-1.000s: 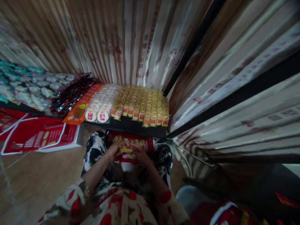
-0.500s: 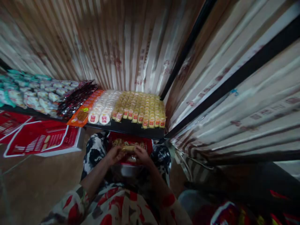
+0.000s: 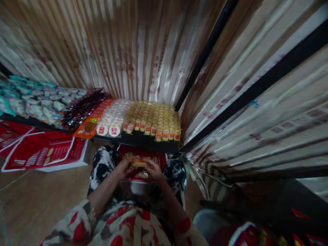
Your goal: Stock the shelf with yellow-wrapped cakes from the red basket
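Between my two hands is a small yellow packaged snack (image 3: 140, 164) with a reddish label. My left hand (image 3: 125, 167) grips its left end, and my right hand (image 3: 153, 169) has hold of the right end. Just beneath lies a red box (image 3: 161, 159) between my knees, with several more wrapped snacks (image 3: 141, 175) inside, partly covered by my hands. Directly ahead on the black shelf (image 3: 143, 140) stand rows of matching yellow packs (image 3: 153, 119), red labels facing me.
Left of the yellow packs sit white round packs (image 3: 114, 128), an orange packet (image 3: 89, 123), dark packets (image 3: 84, 106) and teal-and-white packets (image 3: 33, 95). A red printed box (image 3: 51, 150) lies on the floor. Pleated curtains and black posts (image 3: 205, 51) enclose the back and right.
The yellow packaged snack has turned in my hands, so its reddish label now shows. My hands stay over the red box with small finger shifts.
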A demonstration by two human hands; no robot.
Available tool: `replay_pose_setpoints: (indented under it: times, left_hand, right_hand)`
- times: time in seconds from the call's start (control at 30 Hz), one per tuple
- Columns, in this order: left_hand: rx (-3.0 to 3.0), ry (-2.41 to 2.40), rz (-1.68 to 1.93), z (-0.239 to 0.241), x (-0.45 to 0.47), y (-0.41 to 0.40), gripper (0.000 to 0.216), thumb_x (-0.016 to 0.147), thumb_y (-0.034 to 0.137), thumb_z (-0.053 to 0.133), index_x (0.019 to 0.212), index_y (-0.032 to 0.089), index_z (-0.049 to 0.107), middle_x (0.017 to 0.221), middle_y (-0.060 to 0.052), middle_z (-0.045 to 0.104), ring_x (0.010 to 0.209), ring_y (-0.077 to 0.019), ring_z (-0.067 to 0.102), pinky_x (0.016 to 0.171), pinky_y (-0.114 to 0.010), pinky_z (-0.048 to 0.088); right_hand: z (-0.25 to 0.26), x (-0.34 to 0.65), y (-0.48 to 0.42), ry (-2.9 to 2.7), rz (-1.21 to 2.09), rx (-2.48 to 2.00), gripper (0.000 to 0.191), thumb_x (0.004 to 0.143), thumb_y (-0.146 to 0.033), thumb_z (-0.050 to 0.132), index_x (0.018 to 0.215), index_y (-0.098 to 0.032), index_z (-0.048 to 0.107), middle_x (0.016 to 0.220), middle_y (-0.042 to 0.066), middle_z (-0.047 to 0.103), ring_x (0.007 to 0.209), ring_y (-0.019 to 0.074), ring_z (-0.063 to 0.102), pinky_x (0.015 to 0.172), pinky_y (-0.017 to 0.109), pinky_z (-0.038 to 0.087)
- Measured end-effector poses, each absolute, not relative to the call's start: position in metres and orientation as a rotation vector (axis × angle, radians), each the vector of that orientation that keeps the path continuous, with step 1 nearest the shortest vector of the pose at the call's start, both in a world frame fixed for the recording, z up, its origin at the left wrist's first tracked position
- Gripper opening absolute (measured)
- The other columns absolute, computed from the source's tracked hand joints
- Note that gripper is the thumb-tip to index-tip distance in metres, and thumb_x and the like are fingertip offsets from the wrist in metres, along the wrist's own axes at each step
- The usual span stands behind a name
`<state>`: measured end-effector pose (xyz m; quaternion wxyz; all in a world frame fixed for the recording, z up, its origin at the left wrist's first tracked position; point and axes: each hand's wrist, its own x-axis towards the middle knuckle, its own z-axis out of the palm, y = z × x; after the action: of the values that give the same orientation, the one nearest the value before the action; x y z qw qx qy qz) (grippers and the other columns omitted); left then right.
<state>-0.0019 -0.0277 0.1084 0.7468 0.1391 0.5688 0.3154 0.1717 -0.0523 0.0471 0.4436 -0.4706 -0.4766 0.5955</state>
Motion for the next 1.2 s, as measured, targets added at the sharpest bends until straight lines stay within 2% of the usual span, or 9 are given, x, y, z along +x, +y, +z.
replay_pose_setpoints:
  times: [0.1,0.27,0.37,0.47,0.6,0.73,0.9,1.07,1.2]
  left_hand:
    - [0.378,1.274,0.725,0.109,-0.004,-0.027,0.030,0.074,0.006,0.051,0.100,0.017,0.058,0.078,-0.001,0.065,0.055,-0.0067,0.058,0.045,-0.013,0.039]
    - [0.537,1.270,0.695,0.108,-0.002,-0.023,0.025,0.068,0.005,0.054,0.089,0.014,0.064,0.072,-0.001,0.065,0.059,-0.0088,0.056,0.049,-0.016,0.037]
    - [0.551,1.261,0.722,0.108,0.003,-0.017,0.018,0.067,0.006,0.056,0.082,0.013,0.063,0.068,-0.001,0.064,0.058,-0.0092,0.055,0.050,-0.017,0.036]
    - [0.556,1.251,0.794,0.110,0.008,-0.012,0.012,0.067,0.010,0.060,0.078,0.013,0.061,0.065,0.000,0.062,0.056,-0.0089,0.054,0.052,-0.018,0.038]
    - [0.630,1.224,0.889,0.112,0.012,-0.011,0.019,0.068,0.022,0.067,0.084,0.013,0.061,0.070,-0.001,0.064,0.060,-0.0106,0.057,0.059,-0.021,0.044]
    - [0.762,1.226,0.925,0.108,0.015,-0.009,0.030,0.061,0.018,0.072,0.088,0.015,0.060,0.073,0.000,0.064,0.067,-0.0116,0.058,0.064,-0.021,0.044]
    - [0.887,1.257,0.978,0.110,0.024,0.003,0.030,0.059,0.009,0.068,0.087,0.016,0.059,0.067,0.003,0.059,0.062,-0.0106,0.054,0.061,-0.020,0.042]
    - [1.015,1.321,1.049,0.125,0.038,0.026,0.031,0.061,0.007,0.063,0.090,0.018,0.062,0.068,0.004,0.055,0.063,-0.0104,0.051,0.065,-0.020,0.042]
    - [1.187,1.456,1.113,0.135,0.054,0.051,0.031,0.064,0.008,0.063,0.093,0.019,0.065,0.074,0.002,0.054,0.072,-0.0130,0.051,0.078,-0.024,0.042]
  right_hand:
    - [0.048,0.169,-0.053,-1.254,1.398,-1.202,0.033,0.073,-0.044,0.061,0.096,-0.021,0.066,0.108,0.006,0.065,0.100,0.0207,0.060,0.089,0.036,0.047]
    - [0.045,0.163,-0.048,-1.222,1.394,-1.353,0.038,0.074,-0.043,0.059,0.106,-0.022,0.060,0.090,0.005,0.069,0.077,0.0186,0.065,0.071,0.033,0.053]
    - [0.045,0.160,-0.045,-1.204,1.457,-1.296,0.038,0.070,-0.041,0.062,0.103,-0.023,0.060,0.094,0.005,0.069,0.078,0.0187,0.065,0.072,0.033,0.053]
    - [0.048,0.160,-0.043,-1.187,1.526,-1.264,0.037,0.066,-0.042,0.065,0.098,-0.023,0.061,0.089,0.005,0.069,0.078,0.0199,0.065,0.072,0.035,0.053]
    - [0.054,0.160,-0.039,-1.151,1.491,-1.257,0.040,0.065,-0.047,0.065,0.097,-0.023,0.061,0.092,0.007,0.069,0.080,0.0222,0.065,0.073,0.038,0.053]
    - [0.055,0.159,-0.032,-1.149,1.323,-1.324,0.042,0.064,-0.051,0.065,0.094,-0.021,0.061,0.094,0.009,0.069,0.084,0.0231,0.065,0.078,0.040,0.052]
    - [0.064,0.164,-0.024,-1.260,1.165,-1.347,0.038,0.074,-0.047,0.056,0.101,-0.020,0.061,0.098,0.010,0.066,0.086,0.0208,0.063,0.079,0.036,0.052]
    - [0.089,0.182,-0.003,-1.434,0.670,-1.519,0.038,0.086,-0.035,0.041,0.115,-0.018,0.059,0.107,0.012,0.060,0.095,0.0206,0.057,0.083,0.035,0.048]
    - [0.095,0.197,0.022,-1.478,0.417,-1.522,0.040,0.088,-0.032,0.035,0.121,-0.018,0.055,0.108,0.012,0.058,0.101,0.0211,0.053,0.092,0.038,0.042]
